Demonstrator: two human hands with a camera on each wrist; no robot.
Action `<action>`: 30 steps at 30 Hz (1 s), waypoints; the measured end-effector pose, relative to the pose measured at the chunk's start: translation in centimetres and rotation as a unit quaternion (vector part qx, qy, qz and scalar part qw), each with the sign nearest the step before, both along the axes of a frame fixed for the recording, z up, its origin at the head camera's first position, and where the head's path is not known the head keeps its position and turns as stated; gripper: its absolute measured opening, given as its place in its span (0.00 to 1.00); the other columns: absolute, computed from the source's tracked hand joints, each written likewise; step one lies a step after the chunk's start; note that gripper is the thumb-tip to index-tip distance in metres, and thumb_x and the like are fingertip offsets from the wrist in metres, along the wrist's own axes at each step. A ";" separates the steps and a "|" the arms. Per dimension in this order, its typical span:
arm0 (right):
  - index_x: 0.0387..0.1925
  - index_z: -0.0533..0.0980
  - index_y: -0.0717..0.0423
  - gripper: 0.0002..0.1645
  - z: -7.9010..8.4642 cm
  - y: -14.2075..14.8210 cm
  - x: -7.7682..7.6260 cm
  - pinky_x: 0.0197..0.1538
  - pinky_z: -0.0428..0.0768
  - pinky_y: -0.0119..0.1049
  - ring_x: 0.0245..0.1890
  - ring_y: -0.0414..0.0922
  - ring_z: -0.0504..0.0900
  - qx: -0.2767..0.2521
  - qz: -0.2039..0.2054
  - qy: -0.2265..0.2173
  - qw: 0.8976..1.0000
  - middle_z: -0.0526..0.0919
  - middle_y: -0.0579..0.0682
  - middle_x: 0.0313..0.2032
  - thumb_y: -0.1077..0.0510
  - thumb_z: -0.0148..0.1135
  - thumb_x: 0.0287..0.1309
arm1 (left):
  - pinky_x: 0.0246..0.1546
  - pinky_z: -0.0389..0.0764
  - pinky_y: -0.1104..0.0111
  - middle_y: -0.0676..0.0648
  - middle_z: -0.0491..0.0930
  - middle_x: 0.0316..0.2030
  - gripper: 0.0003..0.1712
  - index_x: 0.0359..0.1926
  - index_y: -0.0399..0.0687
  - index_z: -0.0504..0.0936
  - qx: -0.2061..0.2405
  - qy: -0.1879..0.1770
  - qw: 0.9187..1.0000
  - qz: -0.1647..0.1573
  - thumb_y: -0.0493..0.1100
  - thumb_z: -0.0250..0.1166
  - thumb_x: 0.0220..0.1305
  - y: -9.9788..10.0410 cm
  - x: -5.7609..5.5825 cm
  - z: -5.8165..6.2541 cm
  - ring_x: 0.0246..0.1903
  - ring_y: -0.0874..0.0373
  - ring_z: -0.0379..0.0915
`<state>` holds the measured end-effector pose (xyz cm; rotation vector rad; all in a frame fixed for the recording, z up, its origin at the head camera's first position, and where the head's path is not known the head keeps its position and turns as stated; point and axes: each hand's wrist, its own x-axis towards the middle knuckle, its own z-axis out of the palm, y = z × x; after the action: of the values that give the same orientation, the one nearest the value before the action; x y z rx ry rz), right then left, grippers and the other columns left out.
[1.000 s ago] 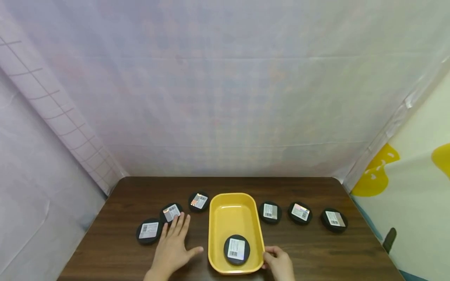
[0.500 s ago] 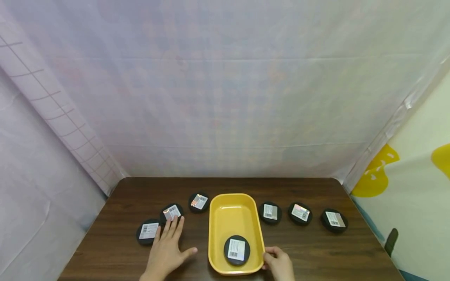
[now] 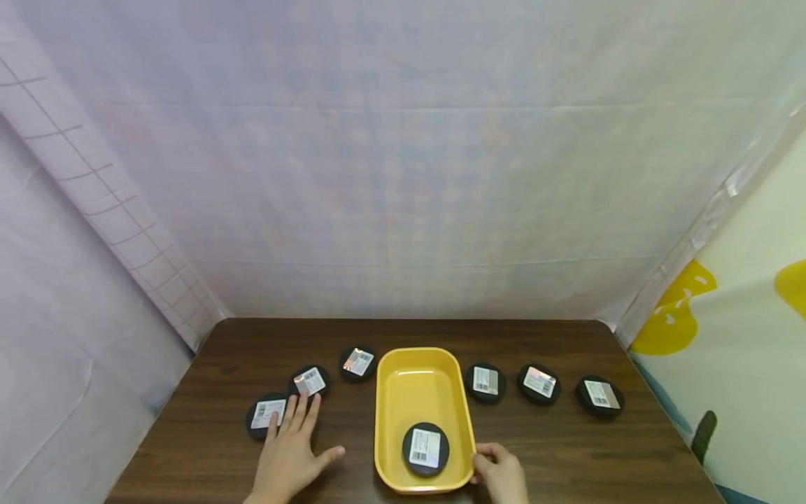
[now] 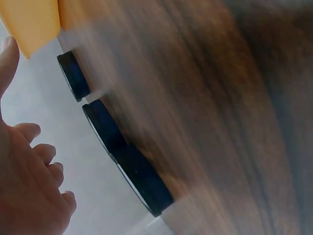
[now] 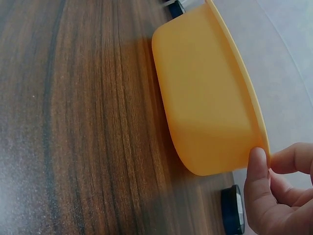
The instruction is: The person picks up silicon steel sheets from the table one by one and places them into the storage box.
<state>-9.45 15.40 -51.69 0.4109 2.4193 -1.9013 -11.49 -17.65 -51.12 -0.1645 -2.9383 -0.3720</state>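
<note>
My right hand (image 3: 500, 472) pinches the rim of a yellow tray (image 3: 392, 406) at its near right corner, thumb outside the wall in the right wrist view. Inside the tray, at the near end, lies a round black disc (image 3: 425, 449) with a white barcode label. Spread wide, my left hand (image 3: 290, 451) is held over the table left of the tray, holding nothing. Its fingertips overlap the edges of a leftmost black disc (image 3: 261, 418) and a second black disc (image 3: 309, 381) in the head view. The left wrist view shows that hand (image 4: 34, 181) apart from the discs.
Another labelled disc (image 3: 357, 364) lies left of the tray's far end. To the right lie three more: a near disc (image 3: 485, 383), a middle disc (image 3: 539, 384) and a far-right disc (image 3: 600, 397). White cloth (image 3: 403, 175) hangs behind the brown table (image 3: 541, 448).
My left hand has shifted left and slightly back toward me, its fingers staying spread. The right hand, the tray and the discs stay in place.
</note>
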 end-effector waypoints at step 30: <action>0.39 0.73 0.81 0.18 0.4 -0.1 0.0 0.26 0.81 0.33 0.19 0.42 0.78 0.003 0.007 0.004 1.000 0.80 0.55 0.26 0.67 0.56 0.49 | 0.60 0.47 0.35 0.33 0.57 0.67 0.59 0.67 0.39 0.61 0.008 0.004 1.000 0.024 0.75 0.61 0.45 -2.8 0.0 -2.3 0.67 0.37 0.48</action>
<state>-9.40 15.35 -51.24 0.3872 2.4267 -1.8942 -11.48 -20.48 -53.43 -0.0929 -2.9250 -0.3877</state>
